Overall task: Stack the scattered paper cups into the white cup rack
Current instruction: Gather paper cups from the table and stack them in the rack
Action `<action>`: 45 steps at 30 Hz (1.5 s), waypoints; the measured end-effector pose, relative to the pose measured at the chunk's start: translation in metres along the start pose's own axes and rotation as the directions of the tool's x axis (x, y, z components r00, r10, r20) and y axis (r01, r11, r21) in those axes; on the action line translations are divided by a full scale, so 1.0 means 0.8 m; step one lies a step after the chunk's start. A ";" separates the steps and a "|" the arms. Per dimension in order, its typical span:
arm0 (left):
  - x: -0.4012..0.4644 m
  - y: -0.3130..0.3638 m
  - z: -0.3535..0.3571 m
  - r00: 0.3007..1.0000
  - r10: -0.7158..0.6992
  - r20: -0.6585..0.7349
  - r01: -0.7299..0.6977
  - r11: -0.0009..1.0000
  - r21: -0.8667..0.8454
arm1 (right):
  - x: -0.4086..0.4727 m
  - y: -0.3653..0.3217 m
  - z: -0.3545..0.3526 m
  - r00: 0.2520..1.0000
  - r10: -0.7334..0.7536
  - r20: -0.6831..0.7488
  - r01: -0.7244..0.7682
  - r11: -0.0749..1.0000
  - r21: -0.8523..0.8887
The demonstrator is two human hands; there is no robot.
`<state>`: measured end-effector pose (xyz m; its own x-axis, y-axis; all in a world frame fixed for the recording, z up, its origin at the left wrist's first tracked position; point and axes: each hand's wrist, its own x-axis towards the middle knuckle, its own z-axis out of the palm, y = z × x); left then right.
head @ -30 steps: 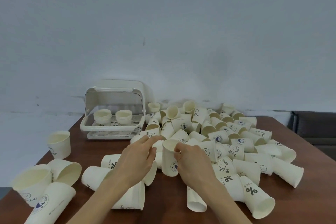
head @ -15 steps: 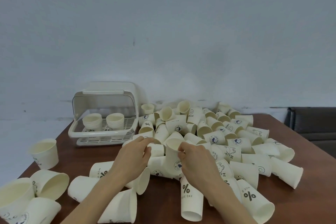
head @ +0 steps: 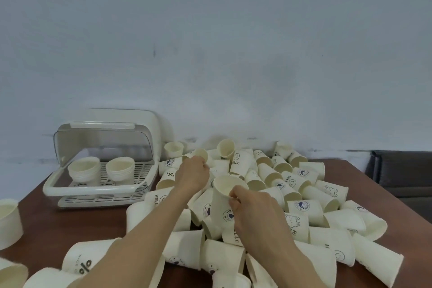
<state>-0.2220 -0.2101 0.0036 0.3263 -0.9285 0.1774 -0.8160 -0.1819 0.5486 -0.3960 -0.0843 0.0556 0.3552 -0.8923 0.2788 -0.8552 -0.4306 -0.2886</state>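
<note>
Right hand pinches an upright paper cup at its near rim, thumb inside, fingers curled round the wall. The cup sits at the near-middle of the cup pile, mouth up. Left hand reaches deeper into the pile, fingers curled down among the cups; whether it actually grips one is hidden, cannot tell.

White cup rack stands at the left rear of the table, lid flipped up, front open. Two short nested stacks sit side by side on its grid; room remains beside and in front of them.

Risks, as judgement:
- Rim pinch on thin paper: too much squeeze likely ovals the mouth, and the cup then won't nest cleanly.
- The held cup touches its neighbours, so lifting it probably drags or tips them; loose cups roll easily.
- The left forearm lies across cups at the near-left, and a sweep toward the rack could knock those around.
- Dropping a cup in tilted may topple a stack inside the rack.

Room: a bare strip of table runs between the pile and the rack, a usable path to the open front. The raised lid limits entry from above at the back. The pile reaches close to the right and near table edges; cups there could roll off.
</note>
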 end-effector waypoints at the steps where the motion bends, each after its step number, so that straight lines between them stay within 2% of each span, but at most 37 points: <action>1: 0.013 0.004 0.008 0.999 -0.035 0.002 0.035 0.999 -0.011 | 0.004 0.001 -0.001 1.000 -0.006 -0.004 0.006 1.000 0.009; 5: 0.052 0.016 0.029 0.990 -0.144 0.003 0.144 0.990 -0.002 | 0.017 0.000 -0.003 1.000 -0.011 -0.016 0.011 0.999 0.038; 9: 0.066 0.022 0.039 0.988 -0.156 -0.012 0.156 0.983 0.093 | 0.029 0.003 -0.003 1.000 -0.006 -0.019 0.006 0.999 0.032; 14: 0.071 0.023 0.047 0.982 -0.185 -0.050 0.189 0.977 0.099 | 0.037 0.008 0.003 1.000 0.007 -0.024 -0.007 1.000 0.014; 20: 0.068 0.032 0.032 0.991 -0.104 -0.083 0.113 0.987 0.114 | 0.039 0.015 0.008 0.997 0.049 -0.055 -0.050 0.999 -0.004; 27: 0.045 0.038 -0.015 0.978 0.139 -0.155 -0.104 0.972 0.213 | 0.033 0.011 0.006 0.992 0.066 -0.103 -0.066 0.998 0.001; 32: 0.014 0.026 -0.058 0.952 0.247 -0.181 -0.198 0.947 0.252 | 0.025 -0.008 -0.004 0.992 0.045 -0.120 -0.042 0.999 0.030; 42: -0.076 -0.023 -0.138 0.905 0.346 -0.249 -0.256 0.908 0.332 | 0.013 -0.051 -0.017 0.982 -0.032 -0.186 0.039 0.999 0.033; 45: -0.105 -0.043 -0.156 0.905 0.338 -0.260 -0.240 0.908 0.345 | 0.010 -0.062 -0.013 0.981 -0.051 -0.187 0.058 0.998 0.033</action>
<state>-0.1618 -0.0853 0.0716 0.1435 -0.8174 0.5579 -0.9833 -0.0542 0.1736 -0.3550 -0.0686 0.0812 0.3214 -0.8282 0.4590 -0.8203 -0.4857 -0.3019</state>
